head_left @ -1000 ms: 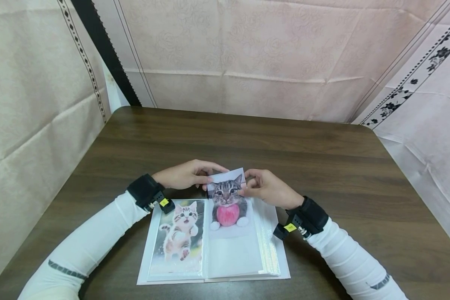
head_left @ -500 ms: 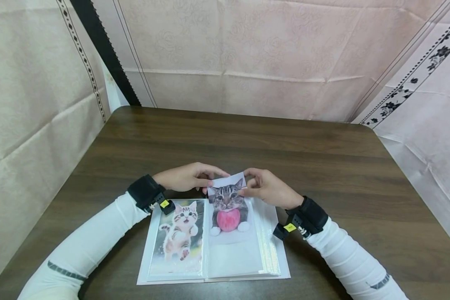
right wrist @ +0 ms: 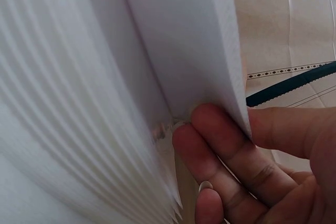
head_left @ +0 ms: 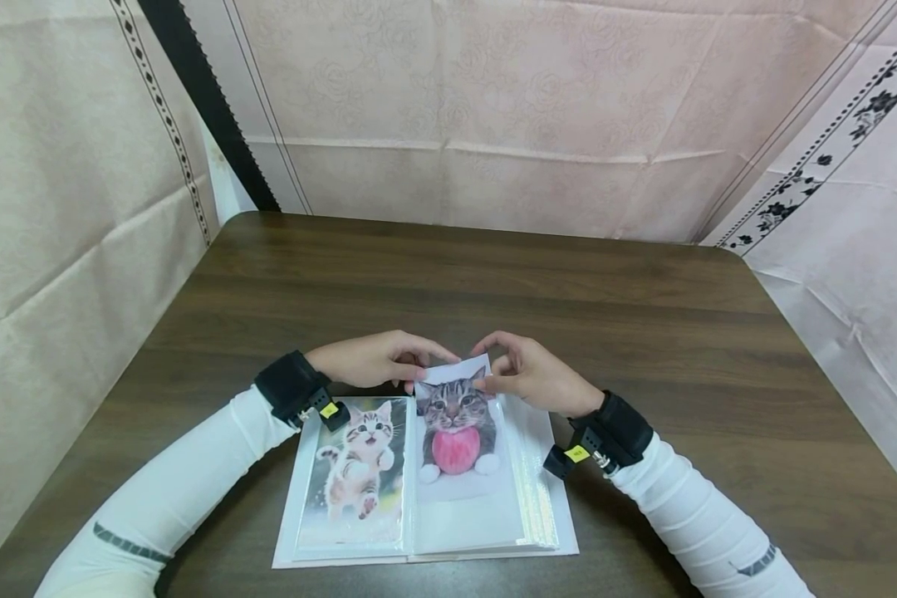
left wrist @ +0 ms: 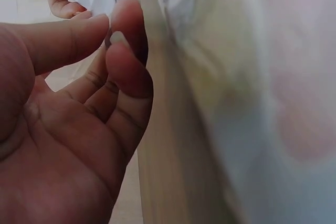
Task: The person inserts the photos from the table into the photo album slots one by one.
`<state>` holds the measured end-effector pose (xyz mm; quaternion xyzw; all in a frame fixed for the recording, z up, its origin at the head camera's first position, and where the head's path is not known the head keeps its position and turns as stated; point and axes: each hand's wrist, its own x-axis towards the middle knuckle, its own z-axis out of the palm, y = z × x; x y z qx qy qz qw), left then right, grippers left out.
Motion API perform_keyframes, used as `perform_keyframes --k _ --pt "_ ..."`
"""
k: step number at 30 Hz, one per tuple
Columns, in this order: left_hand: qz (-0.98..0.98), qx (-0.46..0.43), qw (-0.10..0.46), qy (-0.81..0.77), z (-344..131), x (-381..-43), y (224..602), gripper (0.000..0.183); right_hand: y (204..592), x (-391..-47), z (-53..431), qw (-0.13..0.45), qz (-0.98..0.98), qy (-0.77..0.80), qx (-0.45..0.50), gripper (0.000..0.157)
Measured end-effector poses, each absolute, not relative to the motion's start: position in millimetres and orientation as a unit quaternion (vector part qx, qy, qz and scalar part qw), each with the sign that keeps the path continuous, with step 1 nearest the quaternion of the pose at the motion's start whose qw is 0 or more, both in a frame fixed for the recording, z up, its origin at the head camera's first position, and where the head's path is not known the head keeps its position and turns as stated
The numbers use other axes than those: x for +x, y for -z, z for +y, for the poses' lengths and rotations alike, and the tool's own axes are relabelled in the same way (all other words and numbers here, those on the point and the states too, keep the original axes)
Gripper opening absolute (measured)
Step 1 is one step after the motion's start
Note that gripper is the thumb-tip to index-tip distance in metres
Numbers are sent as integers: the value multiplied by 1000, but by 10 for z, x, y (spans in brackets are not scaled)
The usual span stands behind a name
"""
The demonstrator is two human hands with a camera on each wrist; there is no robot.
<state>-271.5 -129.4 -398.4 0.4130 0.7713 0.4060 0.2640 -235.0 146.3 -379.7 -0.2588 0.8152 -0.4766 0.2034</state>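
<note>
An open photo album [head_left: 287, 536] lies on the table, a white kitten photo [head_left: 360, 465] in its left page. A grey tabby cat photo [head_left: 456, 444] with a pink heart sits most of the way inside the clear right-hand pocket [head_left: 467, 523], its top edge sticking out. At its upper left corner, my left hand [head_left: 377, 359] pinches between thumb and fingers, index finger stretched along the top. My right hand [head_left: 531, 378] pinches the upper right edge, thumb in front. The right wrist view shows two fingertips [right wrist: 197, 150] behind the white sheet.
The brown wooden table [head_left: 493, 274] stretches beyond the album. More page sleeves [head_left: 538, 498] are stacked under the right page. Pale patterned cloth [head_left: 553, 108] hangs behind the table and at both sides.
The tabby cat photo has slid down deeper into the pocket. My left hand has moved slightly down with it; the right index finger has lifted towards the photo's top edge.
</note>
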Motion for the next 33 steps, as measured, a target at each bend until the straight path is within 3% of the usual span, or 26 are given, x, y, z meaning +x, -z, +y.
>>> perform_keyframes --k 12,33 --pt "766 408 291 -401 -1268 -2660 3939 37 3789 -2335 1454 202 824 462 -259 35" --pt "770 441 271 -374 -1233 -2609 3924 32 3786 -2344 1442 202 825 448 -278 13"
